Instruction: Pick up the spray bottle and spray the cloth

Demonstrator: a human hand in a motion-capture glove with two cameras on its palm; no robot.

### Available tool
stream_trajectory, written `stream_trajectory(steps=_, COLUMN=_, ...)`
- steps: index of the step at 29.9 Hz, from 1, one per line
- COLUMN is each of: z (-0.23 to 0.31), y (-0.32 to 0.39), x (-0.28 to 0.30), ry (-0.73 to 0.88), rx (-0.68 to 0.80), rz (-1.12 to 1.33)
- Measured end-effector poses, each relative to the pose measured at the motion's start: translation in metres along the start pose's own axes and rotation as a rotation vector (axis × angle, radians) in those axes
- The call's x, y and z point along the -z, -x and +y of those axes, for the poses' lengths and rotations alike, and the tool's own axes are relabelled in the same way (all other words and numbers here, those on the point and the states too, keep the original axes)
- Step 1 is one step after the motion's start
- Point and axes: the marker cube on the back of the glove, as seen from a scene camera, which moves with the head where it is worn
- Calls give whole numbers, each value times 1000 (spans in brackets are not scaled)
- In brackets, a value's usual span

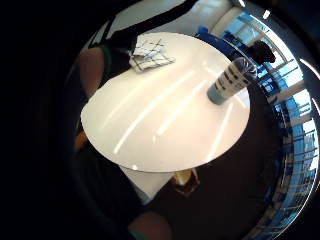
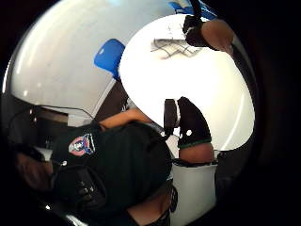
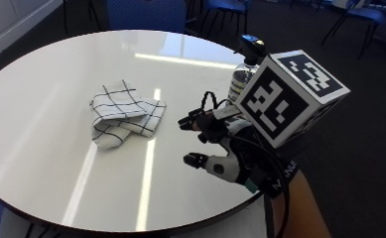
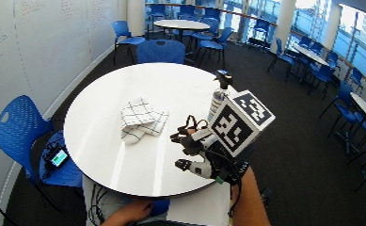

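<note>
1. Evidently the gloved right hand was raised just above the near edge of the round white table, touching nothing; its fingers looked loosely curled and held nothing, which suited a hand not yet at its target.
2. Beyond the hand, near the table's far right edge, stood the spray bottle, upright with its dark trigger head on top, so it could be taken by the neck or body. It was near the hand but untouched.
3. To the left, well apart from the bottle, the checked cloth lay folded and flat on the table, its upper face open to a spray.
4. My reading was that the reach for the bottle remained undone, and the spraying after it.
</note>
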Motion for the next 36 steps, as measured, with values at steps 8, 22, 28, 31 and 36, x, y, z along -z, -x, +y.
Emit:
stream_trajectory(steps=8, z=-24, y=-46, x=-5, ry=-182, rx=-131, rz=-40)
stream_trajectory(steps=22, z=-38, y=-134, x=-7, ry=-609, rx=-547, rz=-265)
stream_trajectory(steps=28, z=-44, y=-165, x=-10, ry=-719, rx=-725, rz=-465)
stream_trajectory(steps=31, z=-48, y=-176, x=-13, ry=-722, rx=-785, rz=-481)
stream_trajectory(steps=36, z=-57, y=-190, x=-21, ry=-692, rx=-847, rz=-529)
